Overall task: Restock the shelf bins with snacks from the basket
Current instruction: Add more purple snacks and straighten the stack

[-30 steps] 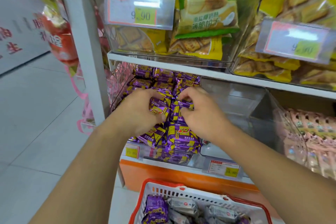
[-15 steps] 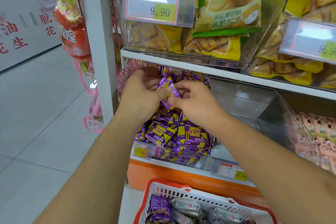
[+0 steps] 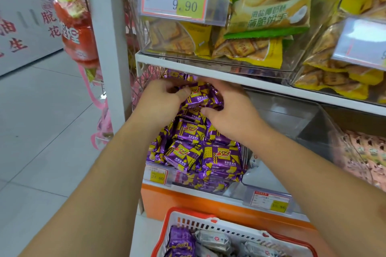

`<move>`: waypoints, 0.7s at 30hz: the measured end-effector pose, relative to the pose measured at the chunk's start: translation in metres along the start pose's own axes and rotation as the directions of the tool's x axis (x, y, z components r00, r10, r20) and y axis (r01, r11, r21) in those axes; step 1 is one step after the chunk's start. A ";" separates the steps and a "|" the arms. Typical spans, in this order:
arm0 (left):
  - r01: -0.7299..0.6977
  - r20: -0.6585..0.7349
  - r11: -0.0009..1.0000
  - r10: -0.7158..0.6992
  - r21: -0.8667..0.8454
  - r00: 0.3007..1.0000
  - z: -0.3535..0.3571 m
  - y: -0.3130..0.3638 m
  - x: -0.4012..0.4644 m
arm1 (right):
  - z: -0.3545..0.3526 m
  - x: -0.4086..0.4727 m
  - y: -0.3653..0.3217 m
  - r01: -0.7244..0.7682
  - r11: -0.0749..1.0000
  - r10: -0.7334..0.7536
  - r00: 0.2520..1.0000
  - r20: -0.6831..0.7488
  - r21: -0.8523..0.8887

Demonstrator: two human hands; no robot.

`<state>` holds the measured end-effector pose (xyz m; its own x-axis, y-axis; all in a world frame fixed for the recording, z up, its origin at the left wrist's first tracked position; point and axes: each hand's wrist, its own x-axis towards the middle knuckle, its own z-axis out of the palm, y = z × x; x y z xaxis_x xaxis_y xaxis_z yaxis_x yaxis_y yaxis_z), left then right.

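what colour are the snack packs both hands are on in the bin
Purple with yellow markings, seen in the head view: the snack packs under the left hand and right hand.

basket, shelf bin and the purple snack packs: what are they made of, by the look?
Basket: looks like moulded plastic, white slotted wall with a red-orange rim, matte.
Shelf bin: probably clear acrylic or similar rigid plastic; see-through walls with glare.
Purple snack packs: likely metallised plastic film; shiny, creased, with crimped ends.
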<state>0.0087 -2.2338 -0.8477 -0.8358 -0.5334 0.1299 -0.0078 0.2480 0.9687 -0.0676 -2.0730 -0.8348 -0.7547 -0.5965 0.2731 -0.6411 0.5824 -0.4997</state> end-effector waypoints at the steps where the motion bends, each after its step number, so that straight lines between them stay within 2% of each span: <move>1: -0.017 0.025 1.000 0.017 0.008 1.000 0.001 0.000 0.002 | 0.000 0.002 0.002 0.039 0.999 -0.038 0.999 0.016 -0.011; 3: -0.045 0.030 0.998 0.044 0.039 0.999 0.004 -0.002 0.007 | 0.004 0.009 0.007 0.037 0.998 -0.037 0.999 0.010 -0.051; 7: -0.009 -0.089 0.983 0.026 0.185 0.996 0.011 -0.004 0.013 | 0.015 0.025 0.012 -0.005 0.978 -0.022 0.992 -0.126 -0.211; 12: -0.111 0.022 0.886 0.113 0.450 0.993 0.012 -0.008 0.010 | 0.030 0.048 0.021 -0.081 0.941 0.049 0.993 -0.104 -0.330; 15: -0.129 0.102 0.858 0.090 0.498 0.991 0.013 -0.011 0.009 | 0.033 0.049 0.020 -0.065 0.916 0.038 0.996 -0.076 -0.395; 19: -0.135 0.099 0.857 0.099 0.497 0.990 0.008 -0.013 0.009 | 0.029 0.031 0.012 -0.035 0.922 -0.016 0.992 -0.127 -0.385; 21: -0.114 0.073 0.865 0.090 0.489 0.993 0.002 -0.010 0.006 | 0.021 0.011 0.003 0.060 0.970 -0.091 0.988 -0.124 -0.234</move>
<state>0.0032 -2.2380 -0.8575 -0.8710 -0.4484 0.2008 -0.1797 0.6712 0.7191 -0.0745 -2.0894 -0.8500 -0.7046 -0.5739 0.4173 -0.7000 0.6586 -0.2762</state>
